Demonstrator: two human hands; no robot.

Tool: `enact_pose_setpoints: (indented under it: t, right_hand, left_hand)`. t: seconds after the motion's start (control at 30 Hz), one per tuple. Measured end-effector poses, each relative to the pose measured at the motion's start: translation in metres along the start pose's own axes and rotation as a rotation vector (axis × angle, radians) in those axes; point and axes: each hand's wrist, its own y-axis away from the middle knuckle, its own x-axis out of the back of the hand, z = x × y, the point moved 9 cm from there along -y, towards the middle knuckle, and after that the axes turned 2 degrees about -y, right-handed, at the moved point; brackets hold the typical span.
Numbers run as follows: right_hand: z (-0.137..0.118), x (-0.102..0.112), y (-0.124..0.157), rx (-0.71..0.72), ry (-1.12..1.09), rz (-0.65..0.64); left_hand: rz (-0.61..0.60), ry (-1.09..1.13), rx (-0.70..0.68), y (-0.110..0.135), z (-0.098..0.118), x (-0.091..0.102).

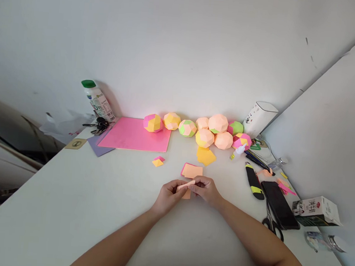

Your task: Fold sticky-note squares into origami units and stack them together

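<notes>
Peach paper (185,185) is pinched by both left hand (169,194) and right hand (206,189), spanning between them, though its folds are kinda hard to make out.

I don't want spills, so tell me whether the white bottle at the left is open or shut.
Shut: a green cap covers the top of the white bottle.
</notes>
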Motion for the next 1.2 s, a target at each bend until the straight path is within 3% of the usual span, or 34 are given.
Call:
enact_pose_setpoints:
  t: [0.3, 0.47, 0.83, 1.2]
  right_hand:
    - [0.001, 0.001, -0.001, 0.019, -0.034, 0.021]
    - [0.003, 0.001, -0.002, 0.011, -0.116, 0.011]
    - [-0.005, -0.004, -0.002, 0.033, -0.034, -0.065]
    - [-0.006, -0.004, -0.002, 0.039, -0.037, -0.074]
  left_hand:
    - [-0.063, -0.011, 0.059, 0.002, -0.005, -0.006]
    - [-0.065, -0.042, 0.047, 0.003, -0.004, -0.005]
    - [-0.135, -0.072, -0.02, 0.004, 0.005, -0.012]
    - [-0.107, -0.108, -0.034, 0.001, -0.003, -0.008]
